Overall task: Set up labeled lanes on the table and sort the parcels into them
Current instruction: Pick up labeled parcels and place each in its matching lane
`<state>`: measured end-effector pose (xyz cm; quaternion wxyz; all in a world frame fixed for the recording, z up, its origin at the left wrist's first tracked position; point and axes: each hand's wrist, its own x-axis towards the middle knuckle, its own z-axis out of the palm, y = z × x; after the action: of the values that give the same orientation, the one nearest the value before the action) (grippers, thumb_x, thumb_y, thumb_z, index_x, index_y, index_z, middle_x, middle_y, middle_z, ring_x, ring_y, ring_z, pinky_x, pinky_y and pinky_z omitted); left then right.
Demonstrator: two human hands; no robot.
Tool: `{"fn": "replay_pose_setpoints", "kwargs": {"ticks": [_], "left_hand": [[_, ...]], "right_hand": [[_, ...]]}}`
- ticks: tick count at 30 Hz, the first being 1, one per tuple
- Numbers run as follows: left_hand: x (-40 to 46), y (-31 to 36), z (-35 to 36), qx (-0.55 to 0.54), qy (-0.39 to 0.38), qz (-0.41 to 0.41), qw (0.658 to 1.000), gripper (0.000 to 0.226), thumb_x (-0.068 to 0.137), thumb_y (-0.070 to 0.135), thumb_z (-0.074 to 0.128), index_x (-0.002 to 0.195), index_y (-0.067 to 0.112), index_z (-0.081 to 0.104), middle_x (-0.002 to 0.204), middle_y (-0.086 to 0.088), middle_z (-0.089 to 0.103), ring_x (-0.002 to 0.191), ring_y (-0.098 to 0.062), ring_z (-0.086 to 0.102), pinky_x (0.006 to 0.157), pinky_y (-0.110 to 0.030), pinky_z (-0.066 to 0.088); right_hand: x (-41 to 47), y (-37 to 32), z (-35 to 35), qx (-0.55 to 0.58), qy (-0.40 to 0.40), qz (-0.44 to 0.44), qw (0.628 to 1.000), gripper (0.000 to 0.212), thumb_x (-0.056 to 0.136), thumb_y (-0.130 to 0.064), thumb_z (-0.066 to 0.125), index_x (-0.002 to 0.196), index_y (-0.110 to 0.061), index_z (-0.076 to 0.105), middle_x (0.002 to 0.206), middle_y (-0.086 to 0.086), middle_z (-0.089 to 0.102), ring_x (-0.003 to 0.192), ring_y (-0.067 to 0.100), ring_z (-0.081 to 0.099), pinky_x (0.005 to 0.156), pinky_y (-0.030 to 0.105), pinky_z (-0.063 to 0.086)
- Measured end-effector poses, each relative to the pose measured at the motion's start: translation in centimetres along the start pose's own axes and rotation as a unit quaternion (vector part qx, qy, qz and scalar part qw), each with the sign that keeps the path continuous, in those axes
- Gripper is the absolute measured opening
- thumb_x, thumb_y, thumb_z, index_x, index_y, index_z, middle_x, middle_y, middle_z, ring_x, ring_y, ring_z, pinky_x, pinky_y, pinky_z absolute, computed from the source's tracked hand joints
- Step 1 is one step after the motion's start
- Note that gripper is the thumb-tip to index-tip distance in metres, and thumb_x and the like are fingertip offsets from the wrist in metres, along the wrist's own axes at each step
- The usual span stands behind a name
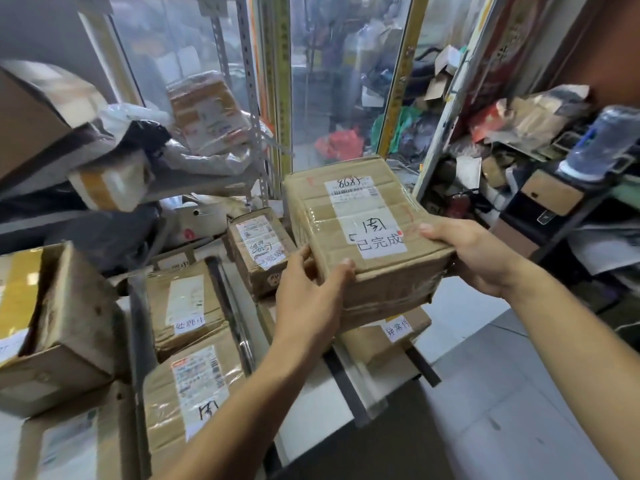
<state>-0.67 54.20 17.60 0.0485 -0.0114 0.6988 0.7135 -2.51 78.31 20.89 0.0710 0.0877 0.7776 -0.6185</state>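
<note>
Spreading across the lower left, the white table (313, 415) carries taped cardboard parcels set between dark strips (231, 315) that mark lanes, among them a parcel labelled 处理中 (185, 308) and, in the next lane, a smaller parcel (258, 249). Above the table's right side a large taped parcel (363, 237) marked 已完成 is lifted clear. The left hand (308, 296) grips its near left corner and the right hand (467, 254) clasps its right edge, thumbs on top.

Light is soft and even, rather dim, with weak shadows. Glare shines on the glass door (349, 81). Left shelves (104, 161) look blurred, and the wide lens bends the edges.
</note>
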Motion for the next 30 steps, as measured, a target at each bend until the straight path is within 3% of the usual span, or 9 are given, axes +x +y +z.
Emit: {"fn": "replay_pose_setpoints", "kwargs": {"ticks": [4, 8, 11, 15, 18, 20, 23, 27, 30], "left_hand": [[-0.3, -0.8, 0.1, 0.004, 0.007, -0.006, 1.000, 0.063, 0.069, 0.048, 0.070, 0.127, 0.029, 0.054, 0.116, 0.013, 0.067, 0.103, 0.000, 0.064, 0.087, -0.025, 0.053], [-0.9, -2.1, -1.3, 0.016, 0.021, -0.012, 1.000, 0.056, 0.077, 0.041, 0.075, 0.127, 0.027, 0.052, 0.116, 0.012, 0.065, 0.096, 0.006, 0.064, 0.068, -0.011, 0.051], [-1.5, -3.2, -2.3, 0.036, 0.031, -0.017, 0.999, 0.051, 0.083, 0.037, 0.073, 0.128, 0.029, 0.051, 0.120, 0.013, 0.061, 0.098, 0.010, 0.060, 0.069, -0.004, 0.048], [-2.0, -3.9, -3.6, 0.040, 0.047, -0.032, 0.998, 0.049, 0.085, 0.038, 0.070, 0.130, 0.031, 0.049, 0.121, 0.016, 0.061, 0.103, 0.008, 0.059, 0.071, -0.011, 0.049], [-2.7, -4.5, -4.4, 0.041, 0.060, -0.041, 0.996, 0.048, 0.085, 0.037, 0.070, 0.128, 0.034, 0.049, 0.122, 0.016, 0.060, 0.106, 0.005, 0.059, 0.076, -0.015, 0.049], [-3.2, -4.9, -4.9, 0.041, 0.061, -0.052, 0.996, 0.043, 0.084, 0.039, 0.071, 0.120, 0.041, 0.049, 0.121, 0.018, 0.059, 0.101, 0.010, 0.058, 0.069, -0.010, 0.050], [-3.6, -5.8, -5.5, 0.050, 0.064, -0.070, 0.994, 0.036, 0.083, 0.042, 0.071, 0.110, 0.047, 0.048, 0.119, 0.019, 0.059, 0.099, 0.012, 0.058, 0.068, -0.010, 0.050], [-3.8, -7.2, -5.9, 0.063, 0.064, -0.091, 0.992, 0.035, 0.084, 0.044, 0.070, 0.108, 0.048, 0.045, 0.121, 0.019, 0.056, 0.108, 0.004, 0.057, 0.075, -0.015, 0.048], [-3.5, -8.3, -6.1, 0.068, 0.065, -0.106, 0.990, 0.035, 0.086, 0.040, 0.069, 0.109, 0.046, 0.045, 0.122, 0.017, 0.056, 0.109, 0.003, 0.055, 0.079, -0.016, 0.046]], "right_hand": [[0.0, 0.7, -0.2, 0.004, -0.015, -0.006, 1.000, 0.024, 0.097, -0.030, 0.056, 0.109, -0.031, 0.076, 0.114, 0.001, 0.074, 0.094, 0.017, 0.069, 0.080, 0.039, 0.052], [0.4, 2.1, 0.9, 0.011, -0.041, -0.006, 0.999, 0.024, 0.098, -0.029, 0.055, 0.109, -0.029, 0.076, 0.110, 0.000, 0.075, 0.092, 0.014, 0.071, 0.078, 0.038, 0.053], [0.6, 3.1, 2.3, 0.021, -0.065, 0.000, 0.998, 0.027, 0.101, -0.025, 0.051, 0.107, -0.030, 0.077, 0.109, 0.001, 0.076, 0.091, 0.014, 0.072, 0.071, 0.033, 0.056], [1.3, 3.9, 4.1, 0.037, -0.090, 0.004, 0.995, 0.028, 0.101, -0.020, 0.051, 0.106, -0.025, 0.078, 0.109, 0.002, 0.076, 0.091, 0.013, 0.073, 0.063, 0.023, 0.056], [1.9, 4.4, 5.0, 0.042, -0.113, 0.006, 0.993, 0.027, 0.100, -0.019, 0.051, 0.115, -0.017, 0.073, 0.113, 0.003, 0.075, 0.100, 0.016, 0.072, 0.067, 0.021, 0.056], [2.0, 4.9, 5.5, 0.048, -0.123, 0.014, 0.991, 0.026, 0.100, -0.019, 0.052, 0.116, -0.016, 0.072, 0.113, 0.003, 0.075, 0.103, 0.018, 0.071, 0.072, 0.022, 0.056], [2.2, 5.8, 6.4, 0.030, -0.136, 0.022, 0.990, 0.026, 0.100, -0.020, 0.052, 0.112, -0.019, 0.075, 0.112, 0.004, 0.075, 0.101, 0.017, 0.071, 0.075, 0.027, 0.056], [2.5, 7.1, 7.2, 0.017, -0.151, 0.034, 0.988, 0.028, 0.101, -0.021, 0.051, 0.106, -0.030, 0.078, 0.107, 0.001, 0.076, 0.089, 0.011, 0.070, 0.068, 0.025, 0.055], [3.0, 8.3, 7.7, 0.008, -0.150, 0.042, 0.988, 0.027, 0.101, -0.021, 0.051, 0.108, -0.028, 0.077, 0.110, 0.000, 0.075, 0.093, 0.011, 0.069, 0.074, 0.028, 0.055]]}}
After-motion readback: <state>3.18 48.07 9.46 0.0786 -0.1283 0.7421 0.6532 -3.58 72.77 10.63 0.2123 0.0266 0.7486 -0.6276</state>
